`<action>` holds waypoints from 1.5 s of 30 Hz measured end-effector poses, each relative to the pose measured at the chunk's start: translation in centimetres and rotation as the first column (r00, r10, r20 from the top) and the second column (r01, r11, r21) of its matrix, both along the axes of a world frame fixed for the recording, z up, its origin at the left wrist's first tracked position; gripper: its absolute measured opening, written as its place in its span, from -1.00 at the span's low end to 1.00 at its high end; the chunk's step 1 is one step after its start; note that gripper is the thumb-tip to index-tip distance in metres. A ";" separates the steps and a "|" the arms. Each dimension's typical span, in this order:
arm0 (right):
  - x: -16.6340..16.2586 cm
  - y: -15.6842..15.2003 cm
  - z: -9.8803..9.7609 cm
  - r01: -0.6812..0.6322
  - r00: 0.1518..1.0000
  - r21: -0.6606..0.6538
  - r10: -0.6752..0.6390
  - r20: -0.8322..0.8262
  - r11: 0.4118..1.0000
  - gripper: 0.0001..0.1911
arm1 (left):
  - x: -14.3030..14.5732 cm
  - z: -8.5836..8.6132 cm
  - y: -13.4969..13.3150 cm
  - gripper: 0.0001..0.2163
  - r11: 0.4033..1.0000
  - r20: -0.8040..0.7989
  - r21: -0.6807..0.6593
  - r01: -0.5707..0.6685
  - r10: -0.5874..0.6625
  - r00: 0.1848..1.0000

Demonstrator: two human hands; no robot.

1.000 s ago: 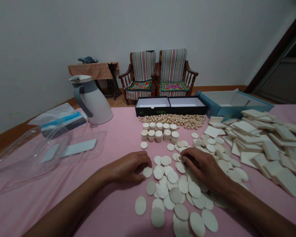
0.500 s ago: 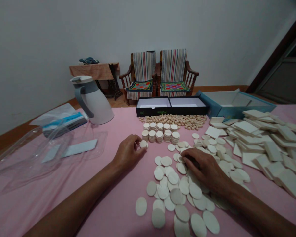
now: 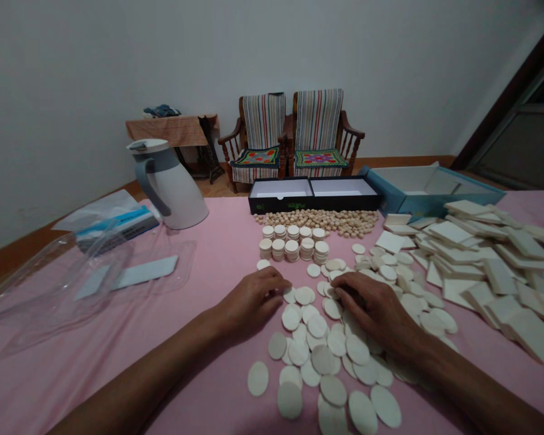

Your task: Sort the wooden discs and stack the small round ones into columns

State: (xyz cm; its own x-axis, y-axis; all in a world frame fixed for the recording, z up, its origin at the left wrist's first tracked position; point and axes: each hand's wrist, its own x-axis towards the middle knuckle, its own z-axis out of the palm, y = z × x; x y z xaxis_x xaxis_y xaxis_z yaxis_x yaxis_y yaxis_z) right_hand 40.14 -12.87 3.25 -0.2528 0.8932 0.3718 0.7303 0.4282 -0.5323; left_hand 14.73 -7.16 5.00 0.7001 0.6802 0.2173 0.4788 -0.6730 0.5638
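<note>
Pale round wooden discs [image 3: 317, 326] lie scattered across the pink cloth in front of me. Behind them stand two rows of neat disc stacks [image 3: 292, 249]. Just left of the front row, a small disc [image 3: 263, 264] lies by itself. My left hand [image 3: 256, 299] is at the left edge of the scattered discs, thumb and fingers apart, fingertips beside a disc [image 3: 289, 295]. Resting over the pile, my right hand [image 3: 376, 305] has its fingers stretched out and touching discs; what lies beneath its palm is hidden.
Small wooden beads [image 3: 317, 219] lie before a black two-part box [image 3: 272, 205]. A blue box [image 3: 426, 205] and heaped wooden tiles [image 3: 494, 254] stand at right. On the left are a white jug [image 3: 181, 193], a blue carton [image 3: 118, 226] and clear plastic trays [image 3: 163, 284].
My left hand has let go of the disc beside the stacks and moved right and toward me, to the loose discs. The right hand has barely moved.
</note>
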 end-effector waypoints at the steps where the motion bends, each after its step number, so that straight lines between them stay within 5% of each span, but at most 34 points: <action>1: 0.0 0.0 0.0 -0.001 1.000 0.001 0.001 0.003 1.000 -0.85 | 0.3 -0.1 -0.2 -0.74 1.000 -0.022 -0.010 0.017 -0.017 1.000; 11: 0.0 -0.1 0.0 -0.014 1.000 0.003 0.014 0.027 1.000 -0.84 | 1.2 -0.1 0.2 -0.77 0.999 -0.140 0.007 0.053 -0.051 0.989; 17: 0.0 -0.1 -0.1 -0.016 0.999 0.000 0.016 0.028 1.000 -0.84 | 0.3 0.0 0.1 -0.85 0.981 -0.035 0.065 -0.185 0.187 0.982; 26: 0.1 0.0 -0.1 -0.039 0.999 0.036 0.038 0.023 0.999 -0.84 | -1.9 -0.3 2.3 -0.78 0.852 0.137 0.209 -0.481 0.461 0.877; 30: 0.0 0.0 -0.2 -0.034 0.999 0.033 0.033 0.025 0.999 -0.84 | -1.5 -0.8 2.2 -0.88 0.836 0.101 0.232 -0.497 0.487 0.868; 45: 0.1 0.1 -0.4 -0.039 0.999 0.020 0.038 0.018 0.999 -0.84 | -1.6 -2.0 3.3 -0.72 0.790 0.046 0.339 -0.511 0.528 0.848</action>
State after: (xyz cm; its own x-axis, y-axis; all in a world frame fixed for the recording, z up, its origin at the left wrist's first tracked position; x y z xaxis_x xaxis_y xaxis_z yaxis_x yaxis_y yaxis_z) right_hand 40.28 -12.82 2.90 -0.2936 0.8748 0.3853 0.7221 0.4671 -0.5103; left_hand 13.14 -3.87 3.00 0.2771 0.8395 0.4674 0.8299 -0.4543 0.3239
